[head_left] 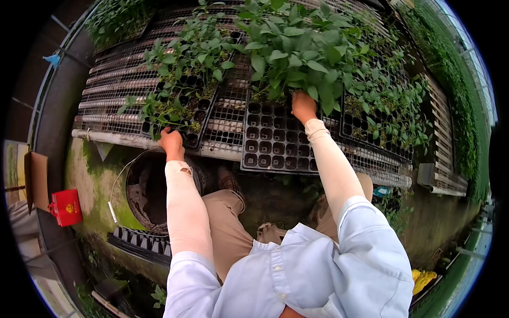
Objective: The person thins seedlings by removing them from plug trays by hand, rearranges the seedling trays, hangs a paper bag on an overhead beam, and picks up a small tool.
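Note:
My left hand (170,144) is at the front corner of the left seedling tray (197,128). Its fingers are pinched together at a small green seedling (157,112) there. Beneath the taller, dense leafy seedlings (297,53) of the middle cell tray (271,147), my right hand (304,107) is closed with curled fingers. Leaves cover its fingertips, so what they grip is hidden. The front cells of this black tray hold no plants, while its back part is thick with foliage.
A right tray (347,130) of thinner seedlings stands on the same slatted mesh bench (228,114). Below the bench front are a dark bucket (139,199) with a wire handle and stacked black trays (140,241). A red box (67,208) sits at the left.

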A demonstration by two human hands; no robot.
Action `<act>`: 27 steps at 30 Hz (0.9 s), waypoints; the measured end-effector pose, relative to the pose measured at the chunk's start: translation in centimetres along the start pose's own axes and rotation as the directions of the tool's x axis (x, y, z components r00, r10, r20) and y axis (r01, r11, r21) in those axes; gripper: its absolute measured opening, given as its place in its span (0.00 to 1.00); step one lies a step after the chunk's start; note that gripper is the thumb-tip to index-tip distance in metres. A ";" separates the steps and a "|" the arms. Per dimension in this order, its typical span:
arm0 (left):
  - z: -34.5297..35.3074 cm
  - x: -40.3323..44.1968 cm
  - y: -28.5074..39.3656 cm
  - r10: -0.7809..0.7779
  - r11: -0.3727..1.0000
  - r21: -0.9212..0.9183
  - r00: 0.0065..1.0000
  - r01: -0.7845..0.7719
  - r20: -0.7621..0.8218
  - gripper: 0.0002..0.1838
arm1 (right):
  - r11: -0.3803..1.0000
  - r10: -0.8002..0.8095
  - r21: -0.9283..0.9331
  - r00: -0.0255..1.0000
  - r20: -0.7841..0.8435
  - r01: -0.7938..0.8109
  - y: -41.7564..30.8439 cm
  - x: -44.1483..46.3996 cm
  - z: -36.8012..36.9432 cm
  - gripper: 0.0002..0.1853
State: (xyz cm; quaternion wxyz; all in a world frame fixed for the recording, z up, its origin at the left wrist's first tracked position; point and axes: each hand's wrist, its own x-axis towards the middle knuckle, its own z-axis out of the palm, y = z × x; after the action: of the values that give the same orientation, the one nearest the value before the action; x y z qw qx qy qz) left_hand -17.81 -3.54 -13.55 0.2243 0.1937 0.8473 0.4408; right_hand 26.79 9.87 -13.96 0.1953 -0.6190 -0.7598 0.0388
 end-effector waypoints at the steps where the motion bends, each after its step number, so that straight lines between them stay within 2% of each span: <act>1: 0.0 0.0 0.3 -0.053 0.998 -0.042 0.999 0.053 0.003 0.25 | 0.999 -0.038 -0.033 0.989 0.143 0.043 -0.4 0.2 -0.8 0.16; 2: 0.5 1.1 -1.0 -0.035 0.992 -0.123 0.999 0.031 -0.028 0.24 | 0.997 -0.005 -0.074 0.940 0.340 0.032 -0.9 0.7 -1.1 0.19; 3: 0.5 1.5 -1.0 -0.005 0.998 -0.056 0.999 0.002 -0.053 0.23 | 0.998 -0.023 -0.057 0.967 0.252 0.039 -0.5 0.1 0.5 0.17; 4: 0.7 2.3 -1.6 0.028 0.999 0.031 0.995 -0.025 -0.093 0.22 | 0.993 0.104 0.032 0.972 0.209 -0.113 -1.6 -0.3 -0.7 0.16; 5: 0.4 1.5 -0.6 0.007 1.000 0.017 0.999 -0.006 -0.047 0.23 | 0.958 0.229 0.136 0.960 0.161 -0.252 -2.9 -0.7 -2.1 0.16; 6: 0.1 -0.4 1.2 -0.077 0.995 -0.073 0.996 0.074 -0.042 0.23 | 0.915 0.330 0.161 0.915 0.232 -0.370 -3.5 -0.4 -3.2 0.13; 7: 0.1 -0.4 1.3 -0.068 0.998 -0.010 0.998 0.068 -0.018 0.24 | 0.918 0.324 0.173 0.925 0.197 -0.358 -3.1 -0.3 -2.4 0.13; 9: 0.5 -0.7 1.1 -0.073 0.996 0.039 0.995 0.075 -0.062 0.24 | 0.962 0.183 0.152 0.946 0.266 -0.229 -2.0 -0.5 -1.4 0.11; 10: 0.1 -0.5 1.0 -0.065 0.996 0.051 0.996 0.068 -0.055 0.24 | 0.957 0.197 0.155 0.943 0.267 -0.243 -1.7 -1.4 -0.9 0.11; 12: -0.5 -0.4 0.6 -0.120 0.957 -0.257 0.991 0.131 0.059 0.24 | 0.962 0.104 0.263 0.991 -0.088 -0.077 -1.6 -4.1 -0.1 0.14; 13: -0.6 -1.0 1.3 -0.118 0.959 -0.252 0.991 0.130 0.061 0.24 | 0.869 0.243 0.483 0.943 -0.229 -0.107 -3.2 -5.8 -2.8 0.14; 15: -1.6 -2.6 3.0 -0.260 0.885 -0.393 0.965 0.249 0.024 0.24 | 0.568 0.399 0.774 0.916 0.037 -0.279 -5.3 -8.9 -6.5 0.15; 16: -1.9 -2.6 3.0 -0.184 0.830 -0.512 0.975 0.222 0.124 0.23 | 0.549 0.374 0.790 0.926 0.060 -0.273 -5.7 -10.4 -6.6 0.16; 17: -1.8 -2.5 2.8 -0.187 0.831 -0.513 0.976 0.217 0.111 0.23 | 0.529 0.341 0.807 0.936 0.082 -0.264 -6.2 -11.7 -6.8 0.16; 18: -1.6 -2.5 3.0 -0.173 0.828 -0.522 0.979 0.202 0.105 0.23 | 0.445 0.316 0.848 0.937 0.151 -0.287 -6.8 -12.6 -6.4 0.15; 19: -2.0 -2.2 3.0 -0.161 0.824 -0.537 0.984 0.180 0.083 0.22 | 0.439 0.242 0.865 0.959 0.147 -0.243 -7.5 -13.1 -6.3 0.15; 21: -2.2 -1.4 2.5 -0.124 0.748 -0.638 0.983 0.184 0.139 0.22 | 0.252 0.139 0.894 0.928 0.345 -0.370 -9.6 -12.6 -7.1 0.15; 23: -2.0 -1.3 2.5 -0.072 0.633 -0.739 0.968 0.230 0.240 0.25 | 0.191 0.069 0.913 0.933 0.353 -0.359 -11.4 -10.8 -5.5 0.15; 24: -2.0 -1.6 3.0 -0.106 0.660 -0.713 0.969 0.237 0.223 0.26 | 0.139 0.049 0.919 0.930 0.366 -0.369 -12.3 -9.9 -4.8 0.16; 27: -2.7 -3.4 5.2 -0.140 0.688 -0.686 0.970 0.238 0.197 0.30 | 0.144 0.051 0.910 0.921 0.387 -0.390 -14.7 -5.0 -2.8 0.21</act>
State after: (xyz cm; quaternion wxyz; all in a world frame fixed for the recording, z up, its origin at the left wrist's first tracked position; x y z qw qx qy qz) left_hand -15.77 -4.33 -7.13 0.3796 0.0329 0.6139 0.6913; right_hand 14.92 1.16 -8.20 0.4331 -0.4436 -0.4753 0.6243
